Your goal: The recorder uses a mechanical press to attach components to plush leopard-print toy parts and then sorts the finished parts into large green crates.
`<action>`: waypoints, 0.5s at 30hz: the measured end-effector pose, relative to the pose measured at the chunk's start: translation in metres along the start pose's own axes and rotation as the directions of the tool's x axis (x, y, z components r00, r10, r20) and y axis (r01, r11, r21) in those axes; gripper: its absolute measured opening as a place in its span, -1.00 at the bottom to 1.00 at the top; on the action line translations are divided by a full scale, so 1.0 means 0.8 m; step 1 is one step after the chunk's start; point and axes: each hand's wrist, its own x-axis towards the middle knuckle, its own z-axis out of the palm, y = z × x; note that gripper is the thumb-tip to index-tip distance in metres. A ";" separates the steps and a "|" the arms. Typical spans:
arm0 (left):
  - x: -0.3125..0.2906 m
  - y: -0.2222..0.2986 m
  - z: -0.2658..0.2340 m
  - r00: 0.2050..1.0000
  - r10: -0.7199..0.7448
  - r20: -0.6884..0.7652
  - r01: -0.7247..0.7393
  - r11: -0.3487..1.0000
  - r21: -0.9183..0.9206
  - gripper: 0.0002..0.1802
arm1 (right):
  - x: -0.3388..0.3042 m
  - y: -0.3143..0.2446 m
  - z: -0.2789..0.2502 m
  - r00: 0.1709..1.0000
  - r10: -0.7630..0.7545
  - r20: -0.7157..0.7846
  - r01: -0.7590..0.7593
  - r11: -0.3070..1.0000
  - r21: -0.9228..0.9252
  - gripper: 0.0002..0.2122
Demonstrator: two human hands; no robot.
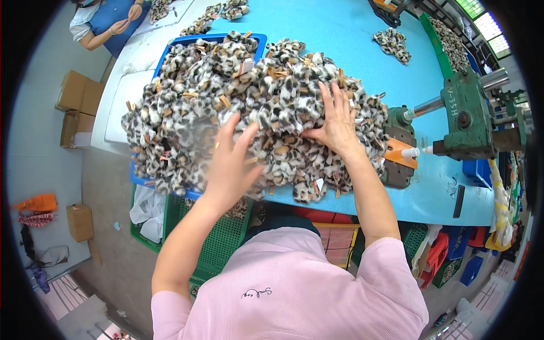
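A big heap of fluffy plush pieces [289,113], spotted white, black and tan with small orange and white tags, spreads across the blue tabletop. Its left part fills a blue tray [262,45], whose rim shows at the back and front. Over the front middle of the heap, my left hand [229,164] is spread and slightly blurred, with nothing visible in its grasp. My right hand [340,122] rests against the right side of the heap, fingers stretched upward and thumb pointing left. I cannot see it gripping any piece.
Right of the heap stands a green hand press [464,119] with an orange block [399,153] at its base. A loose plush clump [392,44] lies farther back. Green crates [221,249] sit below the table edge. Another person [110,25] works at the far left.
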 end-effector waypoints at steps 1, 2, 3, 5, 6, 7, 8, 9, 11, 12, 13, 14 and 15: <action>0.029 -0.003 0.012 1.000 0.026 0.004 -0.026 0.999 0.023 -0.07 | 0.000 0.007 0.003 1.000 -0.021 -0.004 0.021 0.999 -0.042 0.02; 0.054 -0.003 0.022 0.999 0.026 0.027 -0.027 0.999 0.026 -0.02 | -0.001 0.011 0.009 0.998 -0.067 -0.016 0.064 0.987 -0.145 0.01; 0.073 -0.010 0.039 0.999 0.005 0.050 -0.005 1.000 0.001 0.00 | 0.000 0.014 0.012 0.998 -0.066 -0.002 0.065 0.986 -0.155 0.01; 0.102 -0.014 0.063 0.982 -0.118 0.145 0.104 0.989 0.104 0.10 | 0.003 0.017 0.022 0.995 -0.095 -0.034 0.087 0.977 -0.192 -0.02; 0.113 -0.010 0.070 0.973 -0.136 0.184 0.115 0.986 0.122 0.10 | 0.007 0.024 0.025 0.995 -0.097 -0.017 0.092 0.976 -0.196 -0.04; 0.120 -0.006 0.077 0.963 -0.156 0.222 0.127 0.982 0.140 0.11 | 0.011 0.032 0.030 0.995 -0.101 0.002 0.099 0.975 -0.200 -0.06; 0.124 -0.005 0.084 0.942 -0.180 0.282 0.107 0.961 0.256 0.10 | 0.018 0.038 0.038 0.998 -0.069 -0.013 0.064 0.975 -0.213 -0.11; 0.127 -0.002 0.087 0.947 -0.183 0.265 0.102 0.951 0.292 0.05 | 0.027 0.039 0.035 0.997 -0.074 -0.019 0.068 0.977 -0.200 -0.12; 0.126 -0.004 0.107 0.968 -0.163 0.192 0.095 0.943 0.320 0.00 | 0.039 0.047 0.031 0.992 -0.107 -0.071 0.101 0.992 -0.077 -0.19; 0.126 -0.005 0.110 0.974 -0.158 0.165 0.118 0.966 0.229 -0.09 | 0.041 0.049 0.028 0.990 -0.096 -0.104 0.100 0.995 0.030 -0.29; 0.125 -0.008 0.113 0.985 -0.127 0.120 0.112 0.987 0.119 -0.14 | 0.043 0.052 0.027 0.988 -0.102 -0.119 0.112 0.991 0.078 -0.31; 0.124 -0.012 0.116 0.993 -0.100 0.070 0.100 0.995 0.008 -0.19 | 0.045 0.055 0.026 0.985 -0.106 -0.134 0.123 0.985 0.125 -0.33; 0.124 -0.006 0.116 0.997 -0.076 0.004 0.076 0.993 -0.092 -0.28 | 0.045 0.059 0.025 0.975 -0.126 -0.186 0.158 0.973 0.169 -0.38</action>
